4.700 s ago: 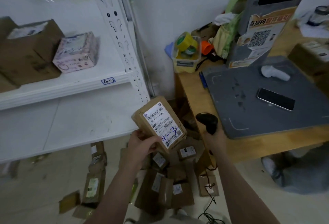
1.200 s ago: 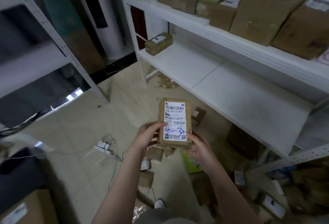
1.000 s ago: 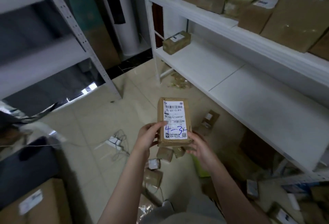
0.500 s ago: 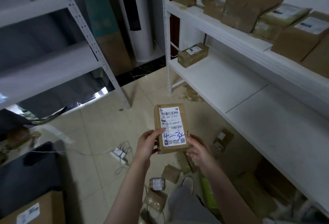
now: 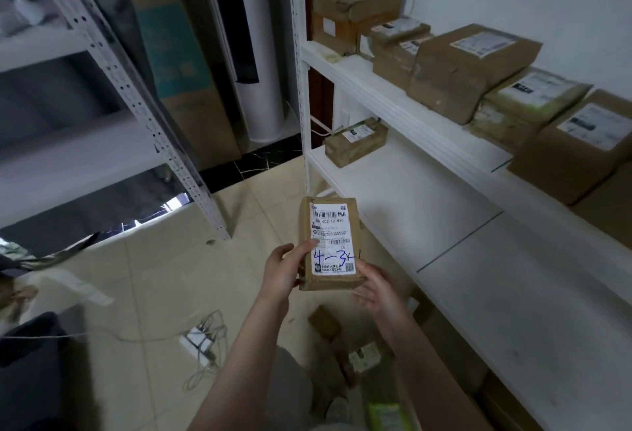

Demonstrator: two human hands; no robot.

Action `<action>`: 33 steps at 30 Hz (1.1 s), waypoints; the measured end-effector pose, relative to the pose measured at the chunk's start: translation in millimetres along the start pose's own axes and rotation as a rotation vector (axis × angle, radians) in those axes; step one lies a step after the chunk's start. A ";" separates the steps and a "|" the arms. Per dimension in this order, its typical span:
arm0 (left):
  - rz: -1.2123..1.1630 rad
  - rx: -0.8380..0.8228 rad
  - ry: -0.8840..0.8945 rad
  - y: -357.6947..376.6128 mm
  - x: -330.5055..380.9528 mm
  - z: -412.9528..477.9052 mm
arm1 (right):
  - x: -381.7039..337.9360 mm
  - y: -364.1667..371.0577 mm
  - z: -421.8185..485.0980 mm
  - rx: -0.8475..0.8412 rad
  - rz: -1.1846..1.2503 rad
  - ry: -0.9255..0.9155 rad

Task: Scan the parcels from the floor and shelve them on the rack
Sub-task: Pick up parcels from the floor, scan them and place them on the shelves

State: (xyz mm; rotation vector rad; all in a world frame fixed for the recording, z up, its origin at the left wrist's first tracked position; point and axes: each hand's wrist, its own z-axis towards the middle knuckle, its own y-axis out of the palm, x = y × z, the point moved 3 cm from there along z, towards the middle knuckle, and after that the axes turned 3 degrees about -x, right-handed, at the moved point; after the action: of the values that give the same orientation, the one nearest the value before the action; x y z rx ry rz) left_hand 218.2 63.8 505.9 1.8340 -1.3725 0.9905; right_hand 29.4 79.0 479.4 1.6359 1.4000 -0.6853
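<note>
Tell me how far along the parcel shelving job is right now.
Done: several boxes sit on the upper shelf of the white rack, one small box on the lower shelf. In hand: the left hand and right hand hold a marked parcel over the floor, not yet shelved. Left: at least two parcels lie on the floor near the feet.

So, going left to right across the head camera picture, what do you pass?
power strip on the floor → left hand → labelled parcel that both hands hold → right hand → brown box far right on the shelf
</note>
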 end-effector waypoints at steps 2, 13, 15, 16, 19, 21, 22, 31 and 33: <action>0.001 -0.016 0.012 9.1 12.7 12.8 | -8.5 -3.9 10.2 -0.012 -0.001 -0.016; 0.140 -0.149 -0.028 40.8 52.6 88.5 | -43.7 -12.8 67.8 -0.006 0.009 0.046; 0.153 -0.162 -0.050 44.1 57.8 109.9 | -48.5 -10.6 82.5 0.040 0.019 0.071; 0.160 -0.177 -0.068 45.7 61.3 123.3 | -48.7 -9.5 94.3 0.081 0.034 0.079; 0.188 -0.224 -0.119 47.2 75.4 168.8 | -54.3 -0.1 136.8 0.219 0.115 0.090; 0.212 -0.251 -0.145 45.1 87.4 207.2 | -60.3 12.9 171.9 0.278 0.151 0.118; 0.224 -0.259 -0.161 43.3 94.5 227.5 | -63.4 20.6 189.3 0.301 0.175 0.136; 0.338 -0.307 -0.222 40.1 163.1 399.8 | -74.9 36.5 362.2 0.623 0.354 0.227; 0.376 -0.335 -0.205 49.8 170.1 431.3 | -72.8 33.7 392.0 0.688 0.416 0.229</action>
State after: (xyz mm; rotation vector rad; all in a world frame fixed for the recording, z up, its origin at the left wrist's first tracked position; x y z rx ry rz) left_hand 282.9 -392.0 431.7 1.4883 -1.9291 0.7030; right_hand 92.6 -297.2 358.7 2.5209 0.9564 -0.7955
